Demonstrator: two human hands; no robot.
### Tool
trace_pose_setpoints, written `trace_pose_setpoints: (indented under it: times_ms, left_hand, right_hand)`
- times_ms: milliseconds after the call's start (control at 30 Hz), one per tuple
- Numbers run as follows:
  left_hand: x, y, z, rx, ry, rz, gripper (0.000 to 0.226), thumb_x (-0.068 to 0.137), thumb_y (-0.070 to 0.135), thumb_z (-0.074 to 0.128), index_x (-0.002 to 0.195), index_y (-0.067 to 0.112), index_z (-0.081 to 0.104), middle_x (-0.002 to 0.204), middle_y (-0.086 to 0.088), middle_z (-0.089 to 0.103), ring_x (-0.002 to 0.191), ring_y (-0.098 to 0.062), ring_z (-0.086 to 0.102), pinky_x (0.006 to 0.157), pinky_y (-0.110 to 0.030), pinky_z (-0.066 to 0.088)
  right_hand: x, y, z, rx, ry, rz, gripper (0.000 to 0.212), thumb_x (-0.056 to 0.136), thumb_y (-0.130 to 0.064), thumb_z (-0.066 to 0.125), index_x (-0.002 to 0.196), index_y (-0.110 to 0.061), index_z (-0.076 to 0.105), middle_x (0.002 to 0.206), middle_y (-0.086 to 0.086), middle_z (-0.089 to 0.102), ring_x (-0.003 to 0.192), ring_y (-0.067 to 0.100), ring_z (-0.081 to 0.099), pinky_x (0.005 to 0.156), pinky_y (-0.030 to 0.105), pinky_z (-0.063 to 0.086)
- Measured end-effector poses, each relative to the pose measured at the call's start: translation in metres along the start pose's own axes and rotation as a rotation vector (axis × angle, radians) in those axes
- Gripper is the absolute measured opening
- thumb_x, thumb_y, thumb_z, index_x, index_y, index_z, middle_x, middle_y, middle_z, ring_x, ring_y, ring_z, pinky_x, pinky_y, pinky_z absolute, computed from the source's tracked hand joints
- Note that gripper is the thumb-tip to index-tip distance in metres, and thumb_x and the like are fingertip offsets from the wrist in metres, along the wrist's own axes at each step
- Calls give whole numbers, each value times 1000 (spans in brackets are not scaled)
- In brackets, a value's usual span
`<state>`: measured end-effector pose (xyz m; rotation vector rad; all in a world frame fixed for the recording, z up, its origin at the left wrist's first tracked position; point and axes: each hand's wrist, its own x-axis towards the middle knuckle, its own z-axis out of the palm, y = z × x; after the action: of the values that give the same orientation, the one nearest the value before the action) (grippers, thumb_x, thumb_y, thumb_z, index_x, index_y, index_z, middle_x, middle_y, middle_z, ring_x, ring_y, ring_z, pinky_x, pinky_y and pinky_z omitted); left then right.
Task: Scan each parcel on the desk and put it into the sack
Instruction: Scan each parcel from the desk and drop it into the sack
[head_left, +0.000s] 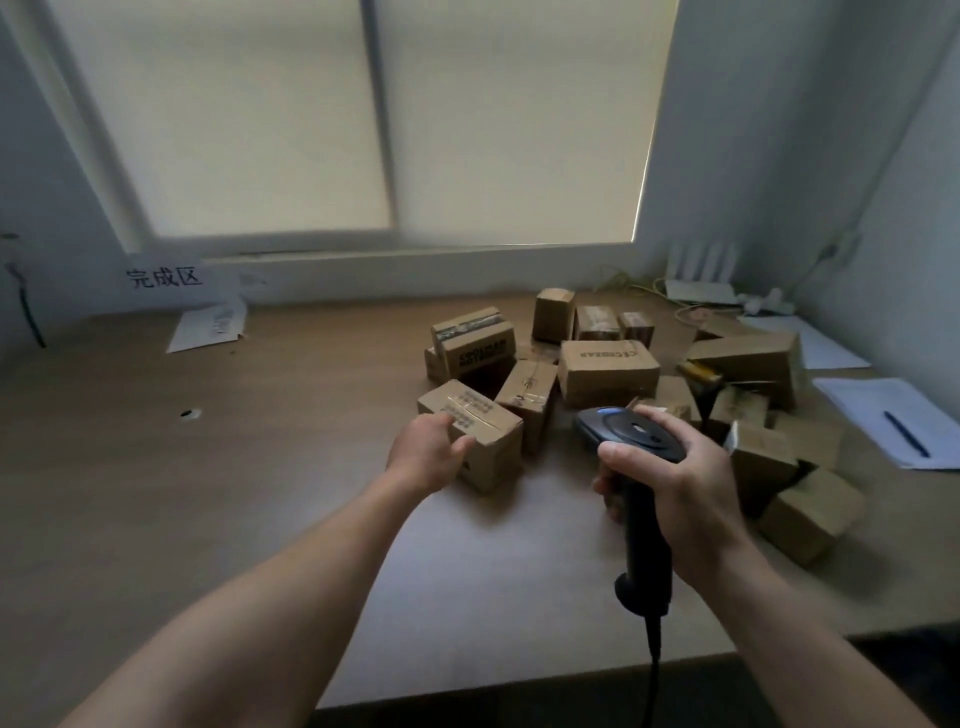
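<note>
Your left hand (428, 449) clasps the nearest parcel (483, 415), just left of the scanner (631, 441), probably to present its label. Your right hand (675, 483) grips that single scanner by its handle. Beyond and right of the scanner lie roughly fourteen other parcels (605, 371); the sack is out of view.

Wooden surface (234, 467) carrying cardboard parcels (605, 371) clustered centre-right, white papers (878, 415) with pen (906, 434) lying right, sign (166, 280) standing far left.
</note>
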<state>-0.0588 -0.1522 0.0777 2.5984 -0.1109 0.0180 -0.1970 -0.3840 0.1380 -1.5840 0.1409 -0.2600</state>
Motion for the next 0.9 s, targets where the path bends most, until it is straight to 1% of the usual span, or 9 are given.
trace_pose_setpoints:
  times_ms: [67, 133, 233, 400, 500, 600, 700, 833, 900]
  left_hand:
    - [36, -4, 16, -1, -54, -1, 48, 98, 40, 60, 139, 16, 57, 140, -6, 60, 126, -25, 56, 99, -37, 49]
    - [72, -6, 32, 14, -117, -10, 57, 99, 42, 59, 147, 14, 49, 150, -8, 50, 136, -26, 47, 109, -40, 43]
    - [125, -10, 55, 61, -226, -1, 61, 98, 47, 58, 152, 25, 41, 161, -8, 31, 147, -30, 30, 118, -49, 34]
    - [188, -13, 93, 205, -438, -15, 65, 97, 60, 49, 153, 53, 19, 169, -2, -5, 152, -43, -10, 111, -79, 16]
    - [205, -15, 110, 204, -513, -14, 66, 96, 66, 42, 152, 58, 9, 167, 0, -18, 149, -45, -24, 106, -84, 5]
    - [212, -20, 121, 169, -567, -55, 62, 97, 67, 38, 152, 57, 12, 167, 2, -21, 147, -43, -29, 105, -86, 6]
    - [211, -26, 118, 152, -560, -58, 50, 99, 63, 38, 147, 53, 29, 167, 1, -15, 148, -43, -27, 104, -86, 9]
    - [197, -52, 103, 208, -544, 9, 30, 95, 59, 53, 122, 46, 53, 166, 6, 0, 152, -37, -12, 106, -83, 12]
    - [187, -70, 90, 238, -543, 73, 21, 91, 50, 65, 108, 42, 57, 163, 8, 9, 152, -31, -4, 108, -75, 17]
  right_hand:
    - [30, 11, 10, 2, 30, 22, 69, 76, -22, 84, 138, -22, 53, 99, 15, 71, 75, 29, 73, 63, 39, 58]
    - [61, 20, 20, -10, 54, 45, 70, 74, -26, 84, 137, -24, 53, 100, 13, 71, 76, 28, 74, 62, 38, 58]
    - [108, 30, 34, -19, 93, 80, 66, 79, -20, 83, 139, -23, 53, 100, 10, 72, 77, 28, 75, 63, 39, 59]
    - [163, 50, 53, 4, 130, 133, 67, 81, -16, 80, 142, -21, 51, 101, 11, 73, 77, 29, 75, 64, 40, 59]
    - [181, 61, 58, 0, 154, 169, 65, 81, -16, 80, 140, -23, 52, 102, 12, 72, 78, 29, 75, 65, 40, 59]
    - [192, 68, 61, -4, 162, 192, 61, 82, -15, 79, 135, -27, 52, 103, 12, 72, 79, 30, 74, 64, 39, 58]
    - [199, 72, 65, -4, 161, 196, 59, 81, -15, 81, 132, -29, 53, 101, 11, 73, 79, 31, 74, 64, 41, 57]
    - [201, 70, 76, -14, 112, 192, 57, 82, -14, 79, 132, -28, 53, 102, 9, 71, 79, 29, 74, 62, 37, 59]
    - [200, 65, 84, -2, 71, 191, 56, 83, -14, 78, 131, -28, 53, 102, 8, 71, 78, 27, 74, 60, 33, 59]
